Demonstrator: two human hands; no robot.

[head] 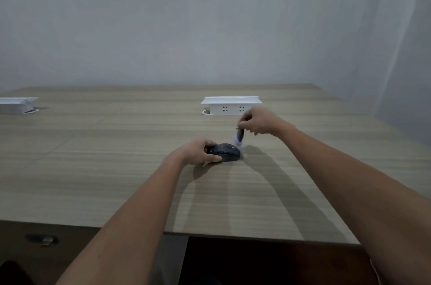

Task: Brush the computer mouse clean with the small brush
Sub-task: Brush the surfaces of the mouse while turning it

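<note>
A dark computer mouse (227, 151) lies on the wooden table (116, 144), near the middle. My left hand (198, 153) grips its left end, thumb in front and fingers behind. My right hand (257, 121) pinches the top of a small dark brush (239, 135) that hangs downward. Its pale, blurred bristles (238, 143) touch or hover just above the mouse's right end.
A white pop-up power socket box (231, 105) stands just behind my right hand. A second white socket box (16, 105) sits at the far left. A grey wall rises behind the table. The table's front edge runs below my forearms, with dark floor beneath.
</note>
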